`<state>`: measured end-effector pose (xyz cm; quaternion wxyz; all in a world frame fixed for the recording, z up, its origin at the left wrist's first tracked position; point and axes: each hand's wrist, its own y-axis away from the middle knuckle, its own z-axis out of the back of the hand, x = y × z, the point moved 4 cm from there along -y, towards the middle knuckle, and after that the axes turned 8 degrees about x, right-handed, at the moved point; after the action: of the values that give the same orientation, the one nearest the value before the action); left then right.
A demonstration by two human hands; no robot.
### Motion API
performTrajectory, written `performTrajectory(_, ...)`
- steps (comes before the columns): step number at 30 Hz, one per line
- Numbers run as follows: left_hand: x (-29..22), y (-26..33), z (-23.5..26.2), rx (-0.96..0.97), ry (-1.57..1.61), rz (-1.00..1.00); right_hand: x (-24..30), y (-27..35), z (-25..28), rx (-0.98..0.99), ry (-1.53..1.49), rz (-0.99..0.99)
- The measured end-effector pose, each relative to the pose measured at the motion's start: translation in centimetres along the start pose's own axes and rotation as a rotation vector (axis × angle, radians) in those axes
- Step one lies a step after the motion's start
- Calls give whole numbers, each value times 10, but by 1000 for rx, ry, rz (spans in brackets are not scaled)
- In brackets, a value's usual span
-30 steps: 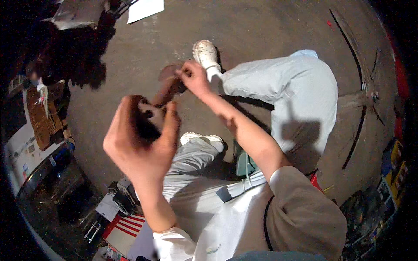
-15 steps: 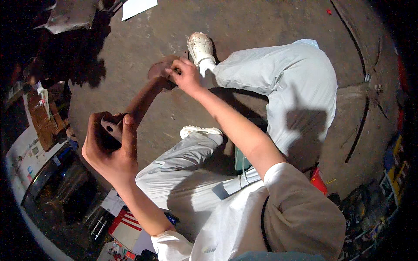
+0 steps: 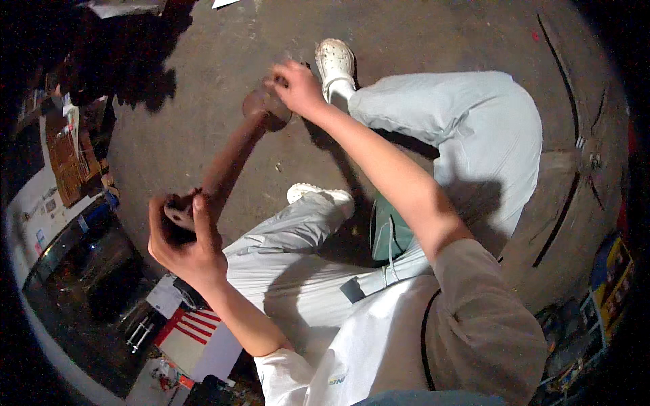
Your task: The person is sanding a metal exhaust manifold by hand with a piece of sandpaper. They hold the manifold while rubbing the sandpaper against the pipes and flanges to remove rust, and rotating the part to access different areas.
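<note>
A long reddish-brown metal part (image 3: 235,154) runs slantwise across the space before me. It has a straight shaft, a round plate at the far end and a forked end with holes nearest me. My left hand (image 3: 186,245) is closed around the forked end, thumb on one side and fingers on the other. At the far end, my right hand (image 3: 301,89) is beside the round plate (image 3: 256,103) with its fingers curled in a pinch. Those fingertips are slightly blurred, and I cannot make out what is between them.
I sit low over a brown floor (image 3: 406,34), legs bent, in light trousers and white clogs (image 3: 335,62). A dark green object (image 3: 393,233) is beneath me. Cardboard (image 3: 66,159) and clutter line the left, a dark cable (image 3: 562,81) the right.
My right hand has moved from the face of the round plate to its upper right edge. The left hand still grips the forked end. The whole view has shifted a little.
</note>
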<state>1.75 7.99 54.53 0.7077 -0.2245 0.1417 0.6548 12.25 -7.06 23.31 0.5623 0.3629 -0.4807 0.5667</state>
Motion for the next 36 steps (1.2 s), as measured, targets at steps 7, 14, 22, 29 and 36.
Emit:
performTrajectory(7,45,55,15,-108,-4,77,37,49,-28,140,19,137)
performTrajectory(14,62,97,5,-186,107,65,28,42,-21,146,117,128)
performTrajectory(22,86,135,2,-223,175,118,33,38,-25,271,332,332)
performTrajectory(29,100,141,3,-217,200,145,18,60,-13,123,283,232)
performTrajectory(36,107,137,6,-218,197,194,40,54,-46,240,238,345)
